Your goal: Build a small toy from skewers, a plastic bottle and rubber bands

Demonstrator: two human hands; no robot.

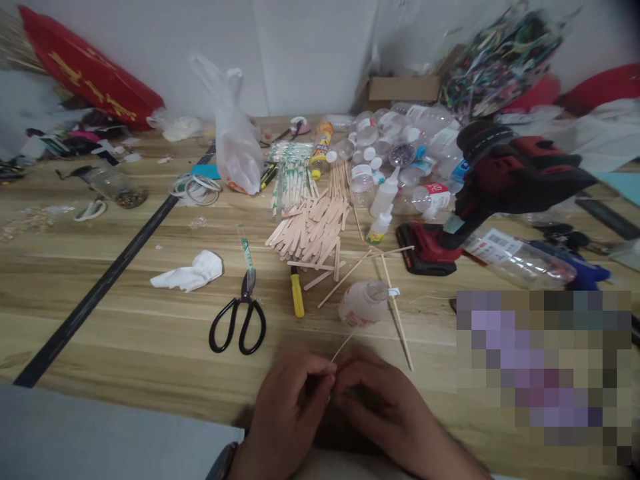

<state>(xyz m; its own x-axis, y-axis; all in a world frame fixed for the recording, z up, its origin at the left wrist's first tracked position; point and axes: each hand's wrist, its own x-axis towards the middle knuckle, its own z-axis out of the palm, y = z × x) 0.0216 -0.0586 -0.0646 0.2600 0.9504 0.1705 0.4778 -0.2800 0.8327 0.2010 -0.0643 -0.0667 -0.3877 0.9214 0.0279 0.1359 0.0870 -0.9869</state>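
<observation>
My left hand (pixel 290 403) pinches a thin pale string (pixel 345 343) between thumb and forefinger, low in the middle of the view. The string's loose end slants up toward a small clear plastic bottle (pixel 363 305) with red print. My right hand (pixel 381 405) is closed against the left fingertips; what its fingers hold is hidden. Just beyond the bottle, thin wooden sticks (pixel 395 317) lie crossed. Black-handled scissors (pixel 244 313) rest left of my hands, and a yellow-handled screwdriver (pixel 297 293) lies between the scissors and the bottle.
A pile of flat wooden sticks (pixel 317 227) spreads across the middle. Behind it stand glue bottles (pixel 385 193) and many clear plastic bottles (pixel 400 143). A red and black cordless drill (pixel 470 193) stands at right. A crumpled tissue (pixel 193 271) and a black strip (pixel 110 280) lie left.
</observation>
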